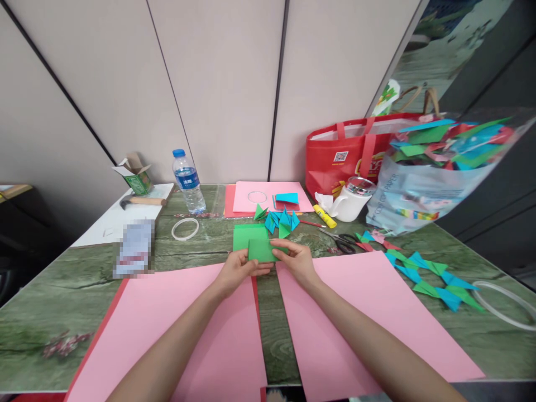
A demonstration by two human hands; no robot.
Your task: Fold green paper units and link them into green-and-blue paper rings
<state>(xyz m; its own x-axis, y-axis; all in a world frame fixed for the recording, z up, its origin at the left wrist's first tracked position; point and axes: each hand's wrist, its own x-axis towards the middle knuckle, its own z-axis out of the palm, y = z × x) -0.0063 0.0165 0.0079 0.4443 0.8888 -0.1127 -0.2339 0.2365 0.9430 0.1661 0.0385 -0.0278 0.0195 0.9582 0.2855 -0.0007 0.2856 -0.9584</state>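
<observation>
My left hand [237, 271] and my right hand [296, 259] meet at the middle of the table, both pinched on a small folded green paper [260, 250] held just above the tabletop. Behind it lies a flat stack of green paper squares [247, 234]. Two large pink sheets [180, 329] [368, 312] lie under my forearms, left and right. Several folded green and blue paper pieces [280, 219] stand just beyond the green stack.
A chain of blue and green folded pieces [435, 279] lies at the right, with scissors [344, 241], a glue stick [325, 216], a white jug [349, 204], a clear bag of folded papers [435, 173] and a red bag [347, 153]. A water bottle [187, 181] and tape ring [185, 228] sit at left.
</observation>
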